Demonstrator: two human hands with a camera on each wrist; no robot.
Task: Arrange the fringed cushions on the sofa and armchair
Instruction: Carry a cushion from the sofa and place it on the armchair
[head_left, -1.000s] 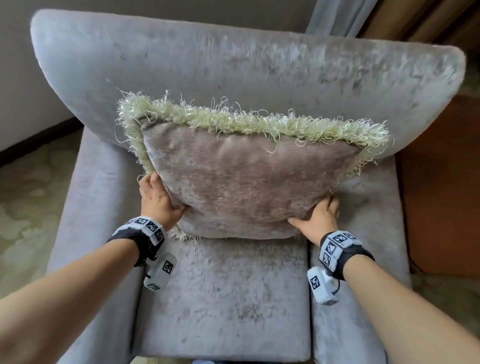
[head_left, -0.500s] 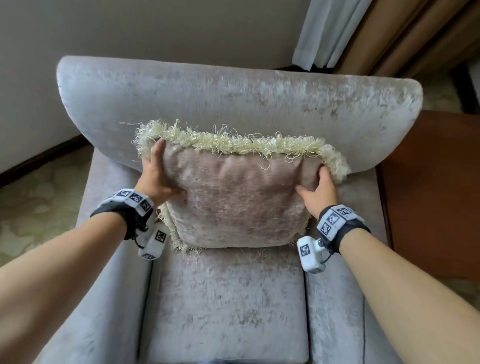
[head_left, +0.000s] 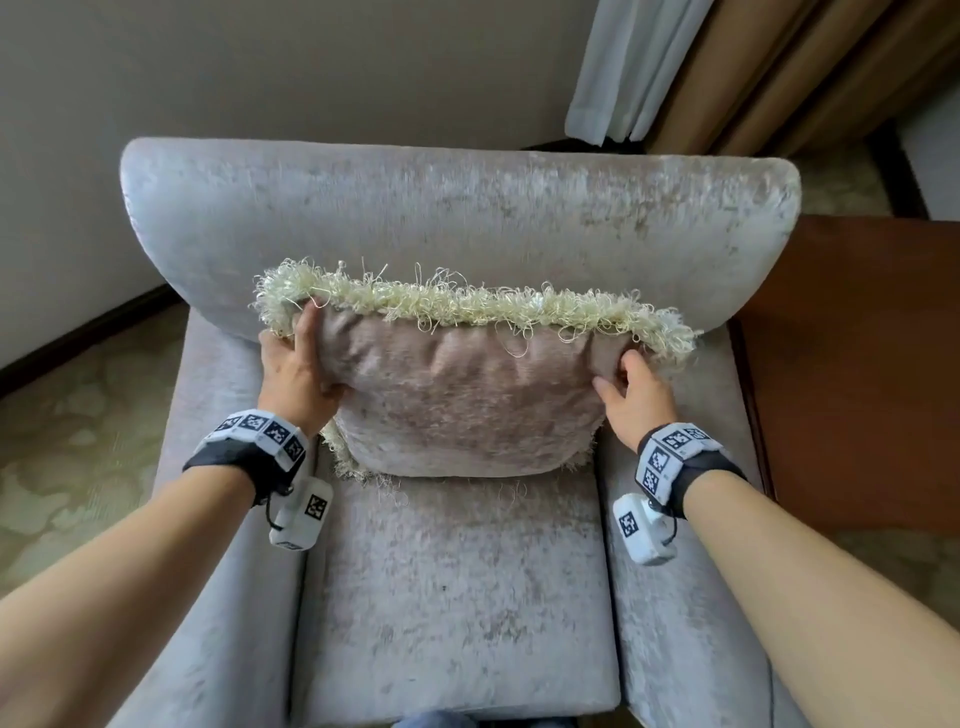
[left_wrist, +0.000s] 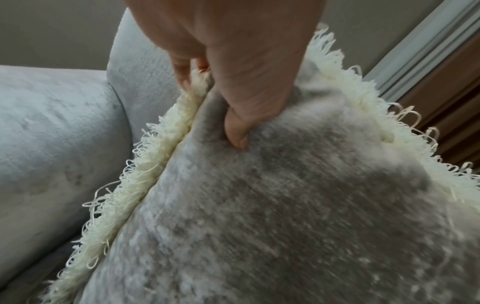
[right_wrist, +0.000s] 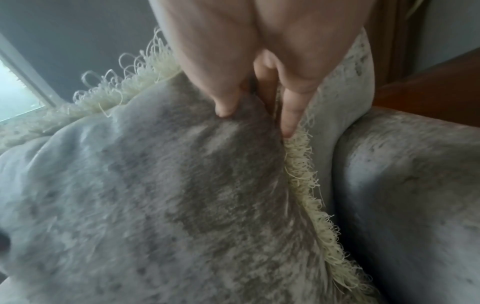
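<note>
A taupe velvet cushion (head_left: 467, 400) with a cream looped fringe (head_left: 467, 304) stands upright on the seat of a grey velvet armchair (head_left: 457, 218), leaning on its backrest. My left hand (head_left: 301, 366) grips the cushion's upper left corner, thumb pressed into the front face (left_wrist: 285, 205), fingers behind the fringe. My right hand (head_left: 631, 392) pinches the upper right corner, thumb on the front of the cushion (right_wrist: 155, 185) and fingers along the side fringe (right_wrist: 303, 164). The cushion's back is hidden.
The armchair's arms (head_left: 218, 467) flank the cushion on both sides, and the seat (head_left: 452, 597) in front is bare. A brown wooden table (head_left: 857, 364) stands right of the chair. A wall and curtains (head_left: 675, 67) lie behind; patterned carpet (head_left: 78, 441) lies to the left.
Both hands have slid from the cushion's lower corners up to its upper corners. The cushion now sits more upright against the backrest, and my view has pulled back.
</note>
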